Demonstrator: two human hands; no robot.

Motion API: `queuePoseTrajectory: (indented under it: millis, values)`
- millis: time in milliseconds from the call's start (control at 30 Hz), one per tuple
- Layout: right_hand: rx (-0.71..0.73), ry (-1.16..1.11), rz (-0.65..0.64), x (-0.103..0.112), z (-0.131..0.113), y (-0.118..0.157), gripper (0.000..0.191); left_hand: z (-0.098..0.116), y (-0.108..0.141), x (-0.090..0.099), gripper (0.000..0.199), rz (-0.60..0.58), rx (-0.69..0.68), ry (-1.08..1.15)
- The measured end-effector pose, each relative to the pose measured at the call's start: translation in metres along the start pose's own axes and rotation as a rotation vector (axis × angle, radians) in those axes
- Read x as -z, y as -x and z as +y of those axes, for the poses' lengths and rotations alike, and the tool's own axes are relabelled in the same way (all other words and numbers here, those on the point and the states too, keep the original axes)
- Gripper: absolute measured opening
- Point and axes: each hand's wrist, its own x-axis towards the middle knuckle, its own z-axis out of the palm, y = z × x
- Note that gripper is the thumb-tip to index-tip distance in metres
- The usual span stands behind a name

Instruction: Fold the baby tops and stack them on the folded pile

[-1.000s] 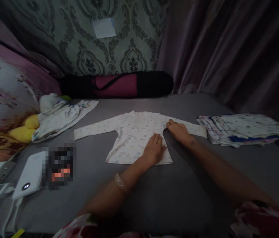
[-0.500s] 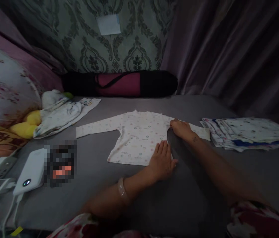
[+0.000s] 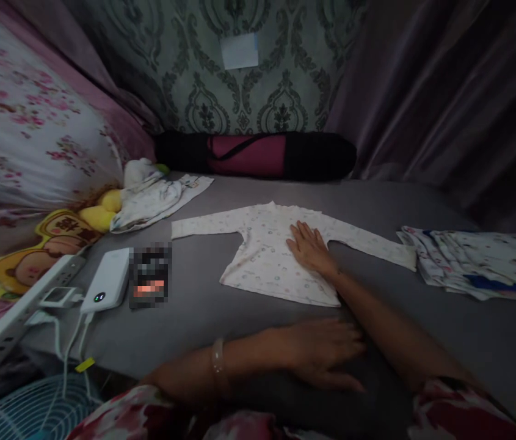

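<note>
A small white long-sleeved shirt (image 3: 267, 250) with a tiny print lies spread on the grey sheet, both sleeves stretched out sideways. My right hand (image 3: 311, 247) rests flat on the right side of its body, fingers spread. Below the hem, my left hand (image 3: 324, 351) is over the sheet, apart from the shirt, its fingers stretched out and the thumb away from them. Nothing shows in either hand. A bracelet (image 3: 218, 360) circles my left wrist.
Folded clothes (image 3: 482, 260) are stacked at the right, close to the shirt's cuff. At left lie a crumpled printed garment (image 3: 157, 201), plush toys (image 3: 63, 244), a white power bank (image 3: 107, 281) and a power strip (image 3: 24, 311). A long black and maroon bag (image 3: 248, 156) lies along the wall.
My right hand has left the right sleeve near the armpit and now lies flat on the shirt's body. My left hand has come off the hem toward me. The view has shifted left.
</note>
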Motion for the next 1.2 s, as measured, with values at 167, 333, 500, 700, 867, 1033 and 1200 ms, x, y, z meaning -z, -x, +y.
queuePoseTrajectory:
  millis: [167, 333, 500, 700, 867, 1033, 1200]
  values:
    - [0.129, 0.027, 0.039, -0.003, -0.006, 0.039, 0.06, -0.027, 0.045, 0.051, 0.035, 0.175, 0.331, 0.328]
    - [0.235, 0.034, 0.024, -0.005, -0.011, 0.069, 0.059, -0.101, 0.085, 0.081, 0.027, 0.667, 0.921, 0.138]
    - [0.291, -0.025, -0.024, -0.001, -0.016, 0.091, 0.059, -0.162, 0.111, 0.089, 0.029, 0.775, 1.277, -0.055]
    - [0.353, -0.084, -0.15, 0.014, -0.027, 0.116, 0.063, -0.182, 0.105, 0.092, 0.033, 0.746, 1.457, -0.135]
    - [0.314, -0.2, -0.233, 0.033, -0.043, 0.09, 0.057, -0.181, 0.098, 0.094, 0.033, 0.742, 1.507, -0.141]
    - [0.231, -0.248, -0.086, 0.02, -0.07, 0.019, 0.049, -0.175, 0.094, 0.096, 0.034, 0.714, 1.522, -0.148]
    - [0.157, -0.277, 0.052, -0.007, -0.093, -0.039, 0.046, -0.173, 0.088, 0.096, 0.029, 0.728, 1.535, -0.112]
